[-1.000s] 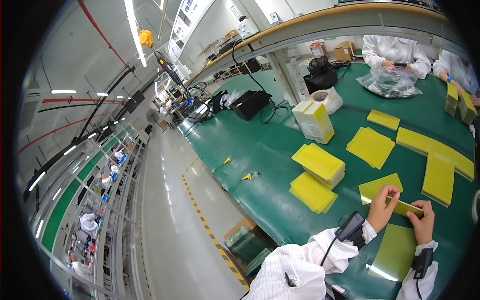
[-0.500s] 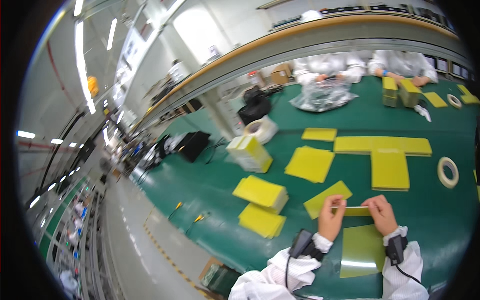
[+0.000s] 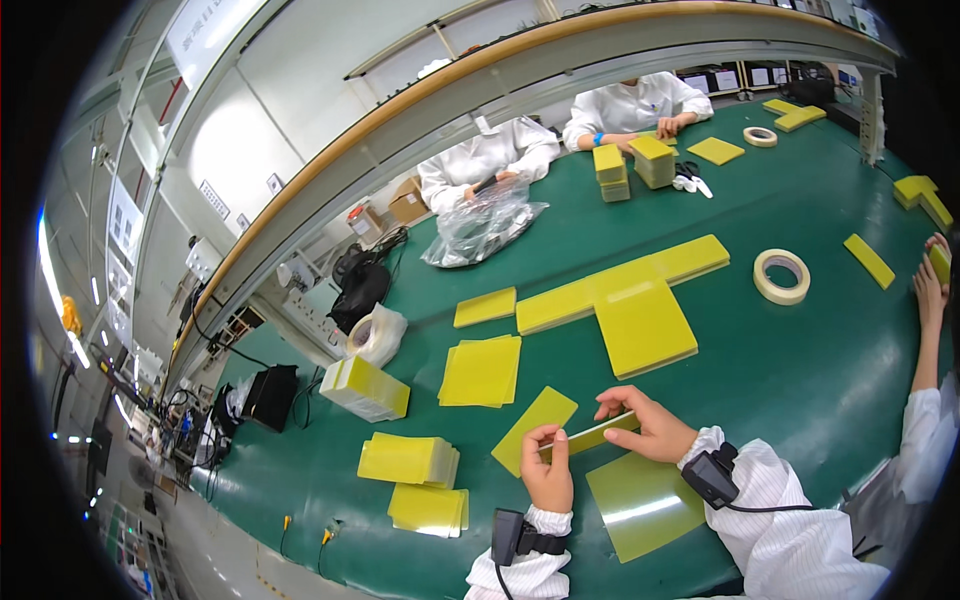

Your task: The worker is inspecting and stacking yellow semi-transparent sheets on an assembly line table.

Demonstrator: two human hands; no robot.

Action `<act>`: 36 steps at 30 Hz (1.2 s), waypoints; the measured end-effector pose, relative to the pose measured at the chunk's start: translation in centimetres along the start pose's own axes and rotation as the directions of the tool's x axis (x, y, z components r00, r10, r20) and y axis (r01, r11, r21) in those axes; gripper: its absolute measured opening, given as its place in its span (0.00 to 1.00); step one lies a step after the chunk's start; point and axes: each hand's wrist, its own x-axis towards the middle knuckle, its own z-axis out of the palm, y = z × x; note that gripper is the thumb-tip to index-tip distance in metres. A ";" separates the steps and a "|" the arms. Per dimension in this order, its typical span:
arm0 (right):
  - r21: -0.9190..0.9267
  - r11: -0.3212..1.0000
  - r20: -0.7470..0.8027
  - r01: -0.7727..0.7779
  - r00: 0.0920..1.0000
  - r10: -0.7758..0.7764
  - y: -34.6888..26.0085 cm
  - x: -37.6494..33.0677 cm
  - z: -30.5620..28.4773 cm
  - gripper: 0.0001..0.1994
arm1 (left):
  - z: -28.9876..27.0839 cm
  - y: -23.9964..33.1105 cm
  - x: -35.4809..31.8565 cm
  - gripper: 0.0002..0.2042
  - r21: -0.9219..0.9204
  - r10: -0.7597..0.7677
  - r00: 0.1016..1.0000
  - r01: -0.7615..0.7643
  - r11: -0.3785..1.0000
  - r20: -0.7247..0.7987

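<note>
A thin yellow card [image 3: 590, 437] is held nearly on edge between my two hands, its pale long edge facing up. My left hand [image 3: 548, 482] pinches its left end between thumb and fingers. At the other end, my right hand [image 3: 655, 430] has its thumb against the face and its fingers curved over the top edge. Just below lies a large translucent yellow sheet [image 3: 640, 510], flat on the table and shining with reflected light. A loose yellow rectangle [image 3: 535, 428] rests at an angle beyond my left hand.
Left are yellow card stacks [image 3: 405, 460] and a wrapped block [image 3: 365, 390]. Ahead sit square sheets [image 3: 480, 372], a T-shaped arrangement [image 3: 645, 325] and a tape roll [image 3: 781, 277]. Two co-workers [image 3: 490, 165] sit across the green table [image 3: 800, 380]; another person's hand [image 3: 930, 285] is at right.
The view has swung to the right, bringing another person's arm into sight. My hands still hold the card, now slanted up toward the right, and my right-hand fingers have lifted and spread somewhat.
</note>
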 end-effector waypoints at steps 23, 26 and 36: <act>-0.012 0.977 -0.095 -0.212 0.973 0.210 -0.2 0.1 -0.1 0.12 | -0.2 -0.5 0.4 0.07 0.069 -0.002 0.997 -0.003 0.998 0.076; 0.015 0.973 -0.076 -0.230 0.970 0.230 -0.1 0.1 -0.2 0.11 | -0.2 -0.6 0.3 0.07 0.083 -0.003 0.997 -0.004 0.997 0.079; 0.047 0.985 -0.115 -0.165 0.979 0.170 -0.1 0.1 -0.1 0.12 | -0.3 -0.6 0.4 0.07 0.138 0.016 0.992 -0.033 0.990 0.124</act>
